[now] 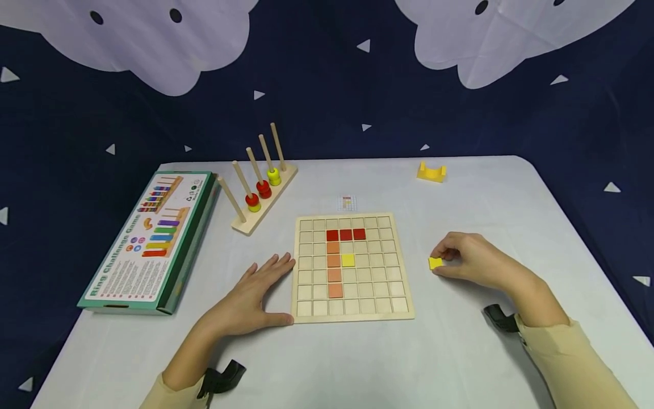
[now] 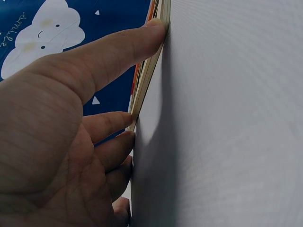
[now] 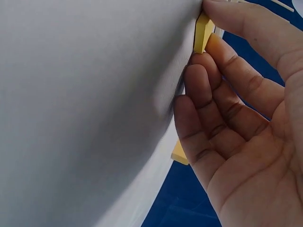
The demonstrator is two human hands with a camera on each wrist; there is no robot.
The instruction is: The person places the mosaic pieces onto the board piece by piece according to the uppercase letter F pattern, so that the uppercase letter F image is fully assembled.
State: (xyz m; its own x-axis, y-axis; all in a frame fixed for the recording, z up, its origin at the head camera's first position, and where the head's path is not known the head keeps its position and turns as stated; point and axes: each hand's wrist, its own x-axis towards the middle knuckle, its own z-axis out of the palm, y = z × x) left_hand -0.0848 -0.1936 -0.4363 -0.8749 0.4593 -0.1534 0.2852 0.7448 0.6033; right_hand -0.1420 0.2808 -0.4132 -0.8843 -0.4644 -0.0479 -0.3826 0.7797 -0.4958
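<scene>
A wooden grid board (image 1: pixel 403 307) lies at the middle of the table, its squares edged by raised lines. Three red tiles (image 1: pixel 346 234) form a row in it, several orange tiles (image 1: pixel 334 261) run down a column below, and one yellow tile (image 1: pixel 348 260) sits beside that column. My left hand (image 1: pixel 250 301) rests with spread fingers at the board's left edge, thumb and fingertips touching it. To the right of the board, my right hand (image 1: pixel 472 261) pinches another yellow tile (image 3: pixel 202 33) between thumb and fingers, close over the white tabletop.
A pattern card (image 1: pixel 347 203) lies just behind the board. Back left stand a wooden peg rack (image 1: pixel 265 201) with red and yellow rings and a green-edged game box (image 1: pixel 148 244). A yellow notched block (image 1: pixel 431 172) is at the back right.
</scene>
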